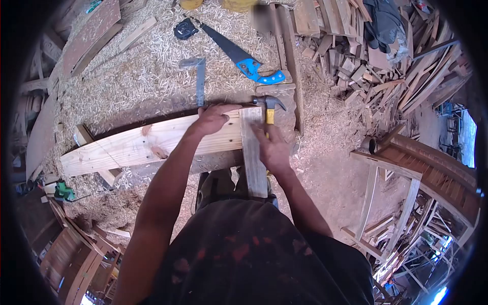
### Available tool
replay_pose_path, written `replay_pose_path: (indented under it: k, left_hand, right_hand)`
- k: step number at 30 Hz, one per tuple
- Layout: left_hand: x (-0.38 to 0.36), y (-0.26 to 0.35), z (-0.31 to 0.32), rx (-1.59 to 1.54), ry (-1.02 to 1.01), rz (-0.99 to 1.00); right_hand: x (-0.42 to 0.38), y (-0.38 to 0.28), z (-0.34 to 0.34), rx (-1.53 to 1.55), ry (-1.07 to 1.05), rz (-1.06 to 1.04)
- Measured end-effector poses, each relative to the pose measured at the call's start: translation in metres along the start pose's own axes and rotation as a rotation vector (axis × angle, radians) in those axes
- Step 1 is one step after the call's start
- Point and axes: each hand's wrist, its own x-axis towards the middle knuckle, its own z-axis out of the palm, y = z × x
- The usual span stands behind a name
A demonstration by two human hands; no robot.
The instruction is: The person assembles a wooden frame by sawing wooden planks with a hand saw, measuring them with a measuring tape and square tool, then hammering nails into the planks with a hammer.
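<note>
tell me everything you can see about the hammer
The hammer is a claw hammer with a dark metal head and a yellow handle. The right hand grips the handle, hiding most of it. Its head sits at the far end of the narrow wooden strip, which lies crosswise over the pale plank.

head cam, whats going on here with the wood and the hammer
A person is bent over a long pale plank that lies on a floor thick with wood shavings. The left hand presses down on the plank where a short grey board crosses it. The right hand grips a hammer, its head at the board's far end. A blue-handled saw, a metal square and a tape measure lie beyond.
</note>
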Motion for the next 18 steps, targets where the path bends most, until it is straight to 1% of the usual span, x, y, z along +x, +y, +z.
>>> replay_pose_path:
  k: [2, 3, 4, 6, 8, 9, 12, 15, 18]
  left_hand:
    - [0.003, -0.003, 0.001, 0.011, -0.005, 0.002]
    - [0.002, -0.001, -0.002, 0.019, -0.005, 0.003]
    - [0.002, 0.001, -0.006, -0.037, -0.033, 0.056]
    - [0.006, -0.004, -0.008, -0.093, -0.062, 0.049]
    - [0.01, -0.009, -0.005, -0.13, -0.079, 0.054]
    - [0.011, -0.011, -0.001, -0.096, -0.07, 0.049]
    - [0.012, -0.011, 0.003, 0.002, -0.025, 0.03]
    - [0.01, -0.009, 0.008, 0.078, 0.016, -0.012]
    - [0.006, -0.006, 0.007, 0.041, 0.013, -0.045]
  right_hand:
    - [0.024, -0.005, 0.003, -0.082, -0.087, -0.146]
    - [0.033, -0.001, 0.01, -0.15, -0.14, -0.15]
    - [0.04, 0.005, 0.021, -0.216, -0.194, -0.154]
    - [0.045, 0.009, 0.028, -0.32, -0.314, -0.168]
    - [0.039, 0.014, 0.027, -0.343, -0.342, -0.21]
    - [0.035, 0.016, 0.026, -0.358, -0.36, -0.234]
    - [0.02, 0.016, 0.026, -0.363, -0.302, -0.287]
    - [0.008, 0.011, 0.028, -0.378, -0.348, -0.263]
    - [-0.003, 0.008, 0.023, -0.346, -0.431, -0.27]
